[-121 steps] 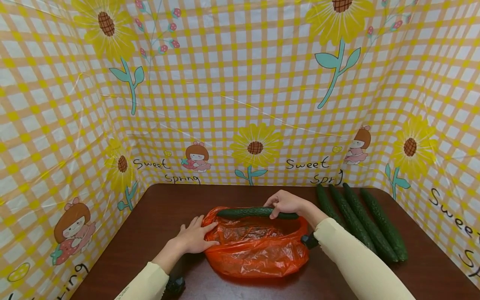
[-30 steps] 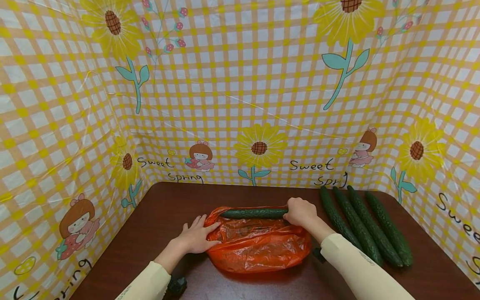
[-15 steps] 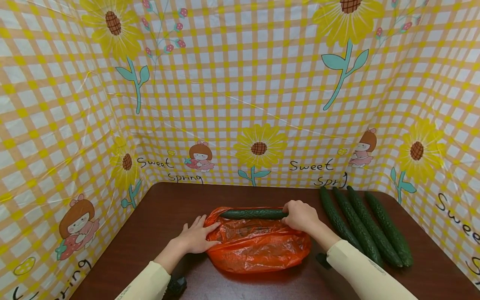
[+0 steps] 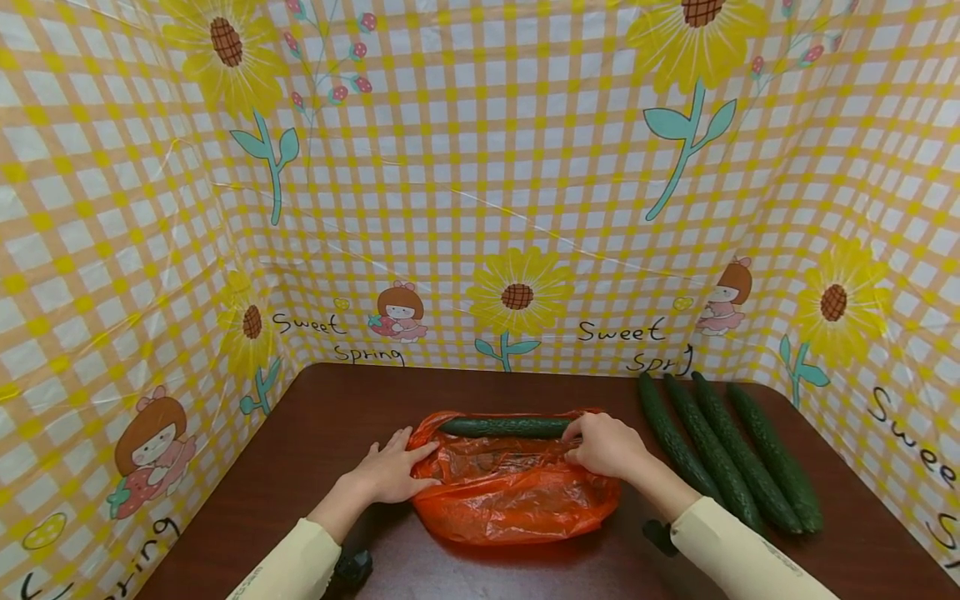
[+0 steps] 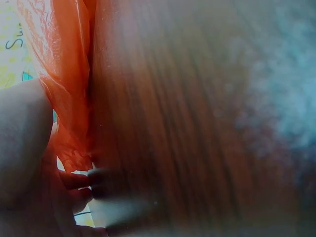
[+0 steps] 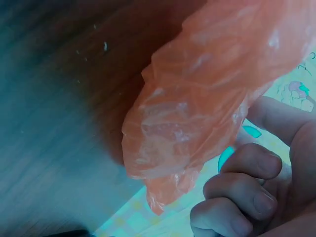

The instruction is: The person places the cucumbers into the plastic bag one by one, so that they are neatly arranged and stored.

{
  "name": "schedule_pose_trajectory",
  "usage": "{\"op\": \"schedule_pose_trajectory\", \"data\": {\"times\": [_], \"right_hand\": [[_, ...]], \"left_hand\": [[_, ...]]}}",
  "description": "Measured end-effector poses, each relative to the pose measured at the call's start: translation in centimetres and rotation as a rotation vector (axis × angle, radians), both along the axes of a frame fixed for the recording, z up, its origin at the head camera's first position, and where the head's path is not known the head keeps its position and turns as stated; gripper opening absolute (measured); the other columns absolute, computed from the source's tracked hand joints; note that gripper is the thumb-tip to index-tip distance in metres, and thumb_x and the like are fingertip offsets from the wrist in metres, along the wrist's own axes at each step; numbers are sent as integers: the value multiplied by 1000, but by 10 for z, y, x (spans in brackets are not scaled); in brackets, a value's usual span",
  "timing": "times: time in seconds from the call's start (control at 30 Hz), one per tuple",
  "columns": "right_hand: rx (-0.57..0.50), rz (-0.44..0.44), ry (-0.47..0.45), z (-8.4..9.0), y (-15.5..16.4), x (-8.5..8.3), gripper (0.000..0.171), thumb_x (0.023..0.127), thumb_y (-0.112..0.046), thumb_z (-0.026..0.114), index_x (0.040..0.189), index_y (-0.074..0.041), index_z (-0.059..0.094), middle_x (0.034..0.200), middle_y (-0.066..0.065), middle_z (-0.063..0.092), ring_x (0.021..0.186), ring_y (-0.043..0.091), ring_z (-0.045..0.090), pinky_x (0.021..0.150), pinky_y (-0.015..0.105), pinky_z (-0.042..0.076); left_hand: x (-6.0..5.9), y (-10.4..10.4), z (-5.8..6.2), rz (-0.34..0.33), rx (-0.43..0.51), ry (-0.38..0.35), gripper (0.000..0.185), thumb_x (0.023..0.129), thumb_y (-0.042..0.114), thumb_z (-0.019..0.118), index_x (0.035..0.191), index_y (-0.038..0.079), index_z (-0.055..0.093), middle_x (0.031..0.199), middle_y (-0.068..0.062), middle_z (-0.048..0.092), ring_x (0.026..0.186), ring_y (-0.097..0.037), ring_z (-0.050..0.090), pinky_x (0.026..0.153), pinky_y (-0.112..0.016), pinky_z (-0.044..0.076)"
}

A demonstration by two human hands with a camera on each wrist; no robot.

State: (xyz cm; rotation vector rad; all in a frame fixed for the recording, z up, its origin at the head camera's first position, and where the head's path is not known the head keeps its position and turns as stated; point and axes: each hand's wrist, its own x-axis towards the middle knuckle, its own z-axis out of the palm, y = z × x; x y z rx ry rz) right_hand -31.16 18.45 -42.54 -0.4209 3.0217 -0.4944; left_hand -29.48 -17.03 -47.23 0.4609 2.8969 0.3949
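Observation:
A red plastic bag (image 4: 517, 508) lies on the dark table with its mouth facing up, and a cucumber (image 4: 502, 427) sits along its far inner side. Outstretched fingers of my left hand (image 4: 386, 475) touch the bag's left edge. My right hand (image 4: 607, 446) is at the right end of the mouth, over that end of the cucumber, which it hides. In the right wrist view several fingers (image 6: 242, 192) are loosely curled, apart from the thumb, whose tip reaches the bag (image 6: 182, 118). I see nothing gripped between them.
Several more cucumbers (image 4: 723, 454) lie side by side at the table's right. A checked, sunflower-printed sheet (image 4: 487, 167) encloses the back and sides of the brown wooden table (image 4: 330, 417). Dark devices sit at both wrists.
Since the oldest frame my right hand has moved from the cucumber's middle to its right end. Just now it has shifted slightly down, and more of the bag's far right rim shows.

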Motion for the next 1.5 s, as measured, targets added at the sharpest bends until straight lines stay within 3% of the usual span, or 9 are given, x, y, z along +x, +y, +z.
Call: {"op": "schedule_pose_trajectory", "data": {"times": [0.2, 0.53, 0.73, 0.87, 0.93, 1.0, 1.1, 1.2, 1.5], "right_hand": [[-10, 32, -68, -5, -1, 10, 17, 86, -17, 79, 103, -18, 81, 108, 5, 75, 66, 13, 60, 55, 33, 48], [42, 35, -109, -10, -1, 16, 18, 83, -20, 82, 100, -18, 81, 106, 4, 75, 75, 15, 63, 63, 38, 53], [28, 45, -76, -9, -1, 20, 19, 82, -22, 82, 101, -18, 81, 106, 3, 76, 81, 16, 66, 70, 43, 56], [-47, 44, -59, -9, 3, 23, 21, 83, -21, 81, 104, -20, 80, 109, 3, 75, 77, 14, 64, 62, 37, 50], [-100, 28, -61, -9, 7, 25, 22, 84, -21, 81, 107, -19, 79, 102, 3, 75, 70, 14, 60, 57, 34, 44], [-158, 14, -69, -10, 11, 26, 24, 86, -21, 79, 110, -19, 78, 88, 2, 72, 61, 13, 53, 53, 31, 38], [-256, -9, -92, -9, 20, 27, 27, 88, -18, 77, 114, -15, 77, 61, -1, 57, 49, 13, 38, 48, 28, 31], [-327, -19, -87, -7, 29, 29, 29, 89, -17, 75, 118, -12, 75, 51, -1, 44, 45, 11, 32, 45, 26, 28], [-367, -47, -4, -4, 52, 39, 33, 91, -22, 74, 121, -8, 73, 57, -3, 43, 47, 10, 35, 46, 26, 30]], "left_hand": [[-3, 0, -1, -1, 4, -11, 70, 94, 58, 60, 154, 28, 44, 165, -22, 21, 153, -40, 20, 116, -71, 16], [-4, -1, -2, -5, 14, -2, 70, 94, 58, 61, 154, 27, 44, 165, -22, 21, 153, -40, 19, 116, -72, 15], [-4, 0, -3, -5, 18, 5, 70, 93, 56, 63, 153, 26, 46, 164, -23, 23, 153, -41, 21, 115, -72, 16], [-4, -1, -5, -10, 23, 4, 69, 93, 56, 63, 153, 26, 46, 164, -22, 24, 153, -41, 22, 115, -72, 17], [-5, -1, -6, -15, 20, 10, 69, 93, 56, 63, 153, 26, 46, 164, -22, 24, 152, -41, 22, 115, -72, 17], [-5, -2, -6, -20, 20, 15, 69, 93, 56, 63, 153, 26, 46, 164, -23, 24, 152, -41, 22, 115, -72, 17], [-6, -3, -6, -28, 28, 21, 69, 93, 55, 63, 153, 25, 47, 164, -23, 24, 152, -42, 22, 115, -72, 17], [-6, -3, -4, -32, 34, 22, 69, 94, 55, 63, 153, 25, 46, 164, -23, 23, 152, -42, 22, 115, -72, 16], [-8, -2, -3, -26, 10, 27, 70, 94, 59, 61, 154, 26, 45, 164, -23, 24, 152, -42, 22, 115, -72, 17]]}}
